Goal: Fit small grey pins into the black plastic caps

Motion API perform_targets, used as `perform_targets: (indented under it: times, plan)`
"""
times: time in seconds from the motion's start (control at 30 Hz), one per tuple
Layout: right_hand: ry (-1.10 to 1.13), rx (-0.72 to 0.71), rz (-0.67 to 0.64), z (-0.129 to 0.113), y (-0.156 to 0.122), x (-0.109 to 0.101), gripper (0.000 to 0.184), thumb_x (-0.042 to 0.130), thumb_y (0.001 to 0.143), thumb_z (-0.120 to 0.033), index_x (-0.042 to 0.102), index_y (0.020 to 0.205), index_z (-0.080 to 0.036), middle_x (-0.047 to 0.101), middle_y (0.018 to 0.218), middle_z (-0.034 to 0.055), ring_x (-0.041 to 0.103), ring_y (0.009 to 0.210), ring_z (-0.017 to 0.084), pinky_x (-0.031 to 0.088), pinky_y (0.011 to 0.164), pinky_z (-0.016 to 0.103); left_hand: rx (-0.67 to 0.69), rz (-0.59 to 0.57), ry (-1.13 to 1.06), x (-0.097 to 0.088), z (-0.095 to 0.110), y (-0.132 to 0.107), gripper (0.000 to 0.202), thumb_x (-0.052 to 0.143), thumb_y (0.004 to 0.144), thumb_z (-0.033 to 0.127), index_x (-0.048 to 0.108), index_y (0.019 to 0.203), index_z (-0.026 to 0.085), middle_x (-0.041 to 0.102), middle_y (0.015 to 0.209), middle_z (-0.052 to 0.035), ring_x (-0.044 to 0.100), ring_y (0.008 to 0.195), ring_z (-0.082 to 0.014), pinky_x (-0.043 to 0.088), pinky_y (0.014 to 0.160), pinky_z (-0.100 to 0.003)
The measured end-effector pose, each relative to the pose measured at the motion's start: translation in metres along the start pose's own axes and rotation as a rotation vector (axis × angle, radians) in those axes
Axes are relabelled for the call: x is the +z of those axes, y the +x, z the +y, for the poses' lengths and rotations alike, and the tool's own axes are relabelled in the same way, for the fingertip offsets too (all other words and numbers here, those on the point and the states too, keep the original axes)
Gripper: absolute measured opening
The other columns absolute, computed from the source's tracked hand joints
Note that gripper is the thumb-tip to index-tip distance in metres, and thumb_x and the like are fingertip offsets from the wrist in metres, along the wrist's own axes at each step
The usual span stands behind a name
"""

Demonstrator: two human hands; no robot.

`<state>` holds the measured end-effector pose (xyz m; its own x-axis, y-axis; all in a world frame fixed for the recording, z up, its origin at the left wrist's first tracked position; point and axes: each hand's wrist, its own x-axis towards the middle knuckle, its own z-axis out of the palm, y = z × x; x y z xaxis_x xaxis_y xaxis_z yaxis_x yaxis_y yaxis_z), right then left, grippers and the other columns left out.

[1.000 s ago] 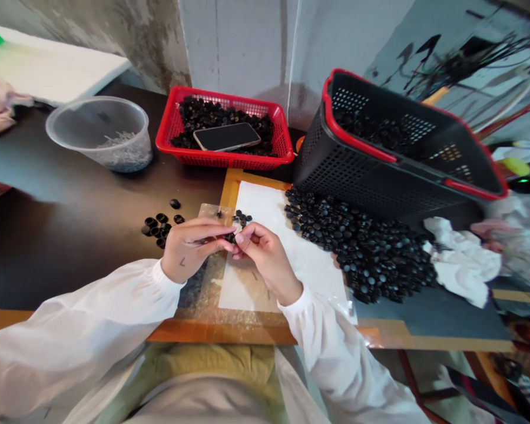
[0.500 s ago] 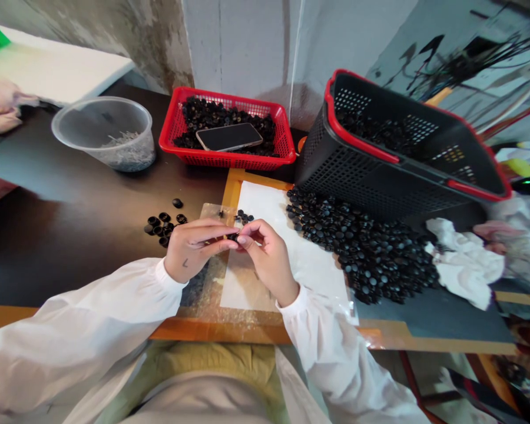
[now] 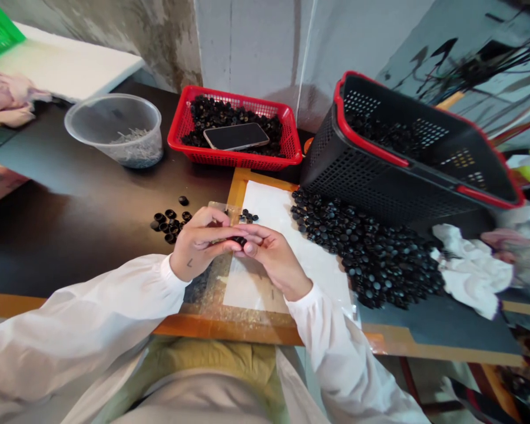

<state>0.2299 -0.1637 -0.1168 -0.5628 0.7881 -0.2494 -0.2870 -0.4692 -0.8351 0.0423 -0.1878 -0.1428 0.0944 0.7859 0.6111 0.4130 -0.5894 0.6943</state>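
Note:
My left hand point(image 3: 198, 242) and my right hand point(image 3: 271, 253) meet over the white sheet point(image 3: 242, 288), fingertips touching. Between them is a small black round cap point(image 3: 239, 240), partly hidden by the fingers; both hands are closed on it. Just beyond the fingers lie several small black pieces point(image 3: 249, 216) on the sheet's far edge. Left of my left hand, several black caps point(image 3: 170, 222) sit on the dark table, some with their hollow side up. A large heap of black caps point(image 3: 371, 253) spreads to the right of my right hand.
At the back stand a red basket point(image 3: 234, 158) of black parts with a phone point(image 3: 236, 136) on top, and a clear tub point(image 3: 115, 141) of thin metal pins. A tall black basket point(image 3: 371, 176) rises behind the heap. A crumpled white cloth point(image 3: 472, 271) lies far right.
My right hand's fingers have stretched out and come over the cap, and my left index finger has bent upward. The whole view has shifted slightly.

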Motion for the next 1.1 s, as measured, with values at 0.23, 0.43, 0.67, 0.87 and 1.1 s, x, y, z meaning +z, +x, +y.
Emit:
perform_targets:
  times: [0.23, 0.43, 0.67, 0.87, 1.1]
  plan:
    - [-0.027, 0.024, 0.025, 0.001, 0.0, -0.002, 0.039, 0.093, 0.062, -0.028, 0.079, 0.099, -0.025, 0.08, 0.094, -0.0015, 0.072, 0.085, 0.014, 0.058, 0.088, 0.03, -0.001, -0.011, 0.002, 0.0, 0.0, -0.002, 0.023, 0.077, 0.085, 0.035, 0.08, 0.108, 0.033, 0.062, 0.089, -0.003, 0.059, 0.082, -0.0155, 0.051, 0.071, -0.03]
    - [-0.096, -0.004, 0.121, 0.004, -0.003, 0.0, 0.034, 0.091, 0.06, -0.025, 0.082, 0.093, -0.025, 0.08, 0.087, 0.0003, 0.073, 0.081, 0.018, 0.06, 0.082, 0.034, -0.065, -0.001, -0.276, 0.008, 0.014, -0.004, 0.029, 0.076, 0.086, 0.019, 0.079, 0.113, 0.029, 0.063, 0.084, -0.0019, 0.068, 0.068, -0.0116, 0.061, 0.065, -0.026]
    - [-0.203, -0.128, 0.14, 0.003, -0.004, 0.006, 0.021, 0.081, 0.068, -0.016, 0.081, 0.086, -0.026, 0.079, 0.082, -0.0028, 0.073, 0.076, 0.017, 0.06, 0.082, 0.033, -0.1, 0.028, -0.438, 0.011, 0.025, -0.006, 0.031, 0.069, 0.092, 0.021, 0.075, 0.119, 0.032, 0.064, 0.089, -0.0007, 0.074, 0.072, -0.0129, 0.066, 0.071, -0.026]
    - [-0.526, -0.282, 0.062, -0.024, -0.007, -0.012, 0.029, 0.084, 0.075, -0.031, 0.078, 0.103, -0.027, 0.08, 0.099, 0.0023, 0.074, 0.091, 0.021, 0.059, 0.088, 0.037, 0.186, -0.02, 0.088, -0.005, 0.015, 0.002, 0.06, 0.07, 0.083, 0.056, 0.064, 0.134, 0.024, 0.067, 0.091, -0.0048, 0.065, 0.073, -0.0141, 0.059, 0.069, -0.025]
    - [-1.544, -0.679, 0.71, -0.078, -0.035, -0.119, 0.03, 0.056, 0.096, -0.036, 0.078, 0.111, -0.021, 0.074, 0.11, 0.015, 0.066, 0.106, 0.029, 0.049, 0.102, 0.049, 0.268, 0.109, 0.405, -0.067, 0.005, 0.007, 0.017, 0.068, 0.093, 0.027, 0.073, 0.108, 0.029, 0.066, 0.095, -0.0038, 0.063, 0.087, -0.0195, 0.053, 0.083, -0.035]
